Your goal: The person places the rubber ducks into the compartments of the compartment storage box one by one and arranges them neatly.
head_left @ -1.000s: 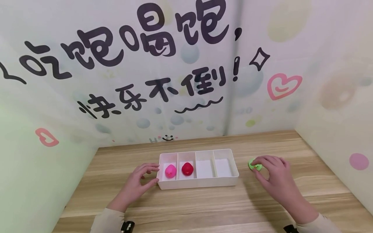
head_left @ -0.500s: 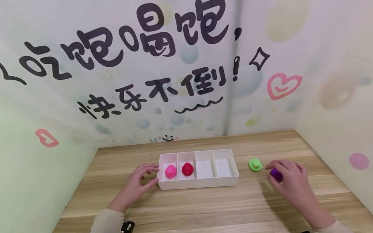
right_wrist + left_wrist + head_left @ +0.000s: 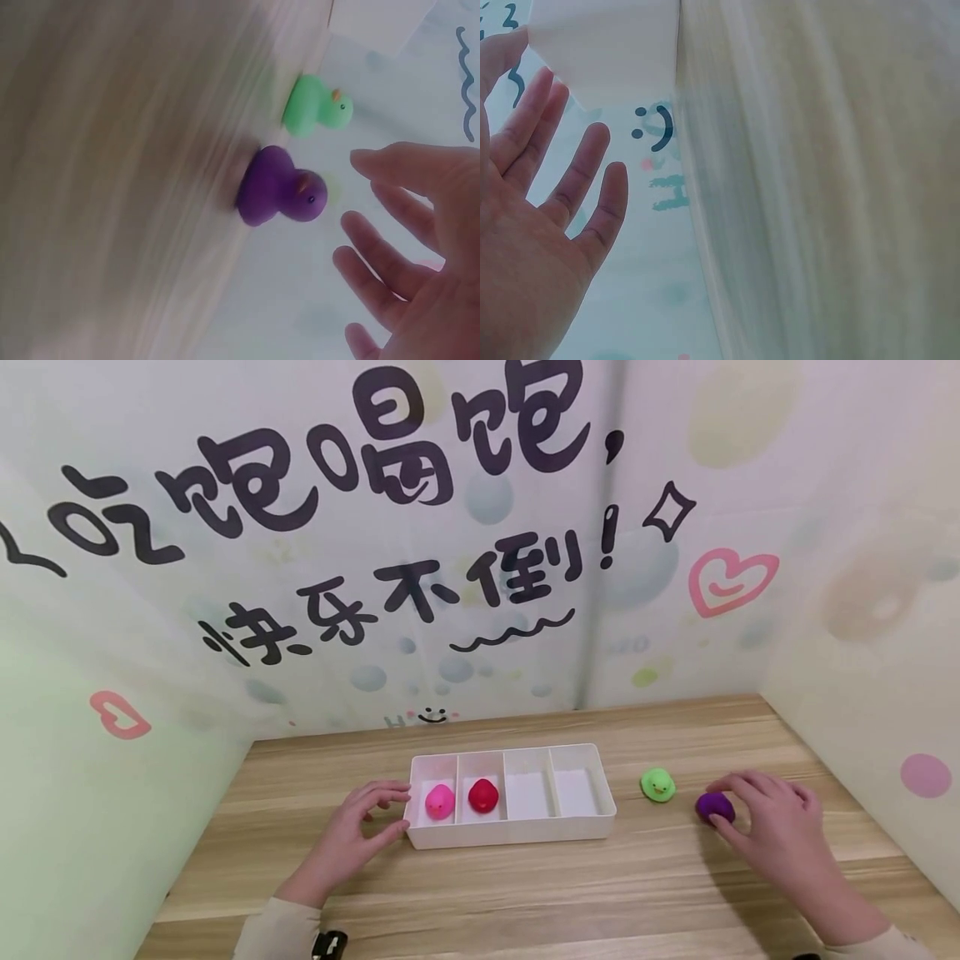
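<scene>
My left hand rests its thumb and fingertips against the left end of a white divided tray, fingers loosely extended. A pink rubber duck sits in the leftmost compartment, a red one in the compartment beside it. To the right, my right hand hovers at a purple rubber duck. In the right wrist view its spread fingers stand apart from this purple duck, holding nothing. A green rubber duck stands between the purple one and the tray.
The wood-grain table meets a printed back wall with black lettering. Pale panels enclose it at left and right. The tray's two right compartments show bare white floors.
My right hand has let go of the green duck and moved right to the purple duck, whose position holds. My left hand and the tray have stayed put.
</scene>
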Tool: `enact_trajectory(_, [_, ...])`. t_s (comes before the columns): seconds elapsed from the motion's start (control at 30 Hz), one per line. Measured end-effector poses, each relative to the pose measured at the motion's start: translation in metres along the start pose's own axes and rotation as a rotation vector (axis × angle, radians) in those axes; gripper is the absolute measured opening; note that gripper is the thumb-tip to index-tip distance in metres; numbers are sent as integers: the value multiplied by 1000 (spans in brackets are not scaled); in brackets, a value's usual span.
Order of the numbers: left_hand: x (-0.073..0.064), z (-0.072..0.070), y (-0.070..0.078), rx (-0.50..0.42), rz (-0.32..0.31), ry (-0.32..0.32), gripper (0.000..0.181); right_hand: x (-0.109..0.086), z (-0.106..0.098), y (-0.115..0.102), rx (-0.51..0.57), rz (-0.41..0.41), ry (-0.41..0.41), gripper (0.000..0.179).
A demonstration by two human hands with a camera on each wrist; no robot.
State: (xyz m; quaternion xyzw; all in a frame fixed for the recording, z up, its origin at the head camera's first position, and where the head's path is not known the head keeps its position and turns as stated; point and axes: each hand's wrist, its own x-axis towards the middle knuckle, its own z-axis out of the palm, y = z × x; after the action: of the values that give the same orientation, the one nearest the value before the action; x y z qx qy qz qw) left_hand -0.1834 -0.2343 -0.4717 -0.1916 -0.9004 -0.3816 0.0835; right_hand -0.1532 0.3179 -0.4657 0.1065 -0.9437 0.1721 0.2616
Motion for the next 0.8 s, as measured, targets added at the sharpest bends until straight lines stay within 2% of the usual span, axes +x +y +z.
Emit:
enact_trajectory(0.23, [0,1,0,-5,-1,0,32,-2,-2,6,-33,47,-56,43])
enact_trajectory(0.8, [0,-1,2,6,-16,-6,33,-2,2,16,-54,53,-93,47])
